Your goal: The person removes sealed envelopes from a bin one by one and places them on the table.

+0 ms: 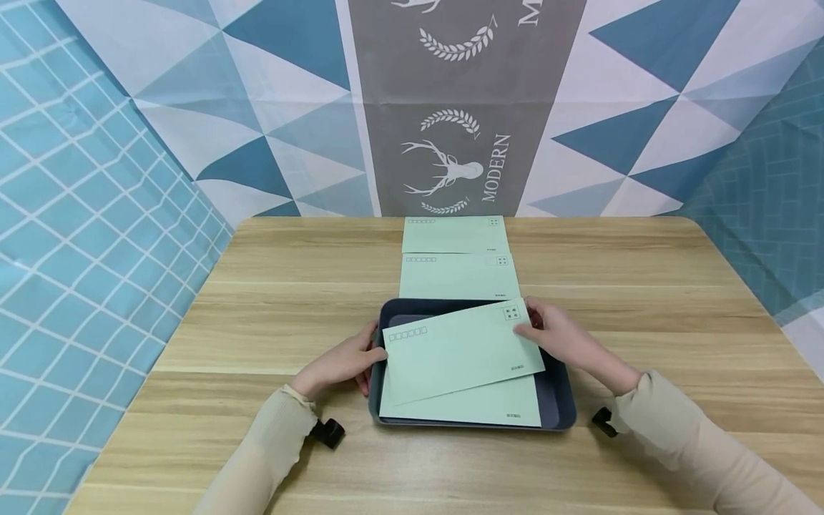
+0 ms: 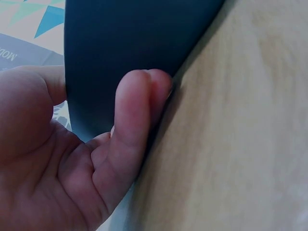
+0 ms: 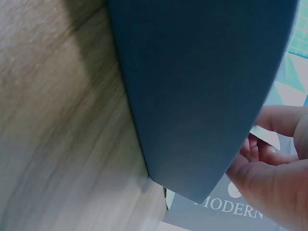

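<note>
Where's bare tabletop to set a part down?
Bare: tabletop left of the two far envelopes, beyond the left hand; right of them, beyond the right hand; also nearside of the tray, between the sleeves. Crowded: the tray, two overlapping envelopes in or over it, a hand at each side.

tray (image 1: 557, 400): dark blue-grey, rectangular | lower envelope (image 1: 489, 404): pale green, lying inside | upper envelope (image 1: 460, 352): pale green, slanted, partly covering lower envelope

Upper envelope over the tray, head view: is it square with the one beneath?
No, the upper envelope slants up toward the image's right across the lower envelope, whose bottom right corner shows below it.
</note>
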Available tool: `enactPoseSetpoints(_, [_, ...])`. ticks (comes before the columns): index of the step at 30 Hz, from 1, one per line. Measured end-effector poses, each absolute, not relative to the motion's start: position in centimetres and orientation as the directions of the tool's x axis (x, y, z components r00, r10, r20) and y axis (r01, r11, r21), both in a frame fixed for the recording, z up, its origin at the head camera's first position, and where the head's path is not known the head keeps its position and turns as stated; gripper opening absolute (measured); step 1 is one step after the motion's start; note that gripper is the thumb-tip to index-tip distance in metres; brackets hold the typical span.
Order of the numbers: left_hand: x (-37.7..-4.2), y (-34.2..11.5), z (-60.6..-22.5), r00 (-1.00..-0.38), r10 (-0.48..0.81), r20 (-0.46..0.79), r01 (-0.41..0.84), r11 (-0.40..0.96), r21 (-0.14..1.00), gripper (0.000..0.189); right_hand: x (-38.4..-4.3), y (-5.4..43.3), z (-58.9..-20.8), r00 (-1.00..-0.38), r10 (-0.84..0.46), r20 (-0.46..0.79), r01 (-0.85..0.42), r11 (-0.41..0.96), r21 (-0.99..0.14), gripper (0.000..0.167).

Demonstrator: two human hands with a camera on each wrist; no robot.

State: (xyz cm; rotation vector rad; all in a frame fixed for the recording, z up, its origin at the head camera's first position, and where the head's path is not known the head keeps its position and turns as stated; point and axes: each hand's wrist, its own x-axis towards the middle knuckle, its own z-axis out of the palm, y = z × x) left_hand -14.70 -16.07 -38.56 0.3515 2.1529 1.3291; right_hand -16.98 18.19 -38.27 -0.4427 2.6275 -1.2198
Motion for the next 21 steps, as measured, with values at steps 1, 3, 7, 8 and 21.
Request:
enactPoseSetpoints(1, [-14.7, -16.1, -38.5, -0.797, 0.501, -0.337, -0.078, 0.467, 0.881, 0.057, -17.0, 18.2, -38.2, -0.934, -0.354, -0.058, -0.180, 0.604, -0.776, 0.027])
enactPoseSetpoints(3, [-14.7, -16.1, -38.6, -0.797, 0.501, -0.336, -0.078, 0.467, 0.881, 0.057, -16.9, 18.2, -38.1, -0.934, -0.354, -0.048, -0.180, 0.582, -0.793, 0.028])
enactPoseSetpoints(7, [-15.0, -16.3, -39.5, -0.802, 0.493, -0.338, -0.083, 0.469, 0.879, 0.057, -16.9, 18.4, -38.0, -0.931, -0.363, -0.023, -0.186, 0.528, -0.829, 0.031])
enactPoseSetpoints(8, [-15.2, -16.3, -39.8, -0.803, 0.491, -0.338, -0.082, 0.471, 0.878, 0.056, -16.9, 18.4, -37.9, -0.930, -0.367, -0.016, -0.188, 0.514, -0.837, 0.031])
enactPoseSetpoints(21, [-15.8, -16.7, -41.5, -0.807, 0.493, -0.326, -0.062, 0.479, 0.876, 0.056, -17.4, 19.0, -38.1, -0.941, -0.337, -0.029, -0.111, 0.389, -0.914, 0.035])
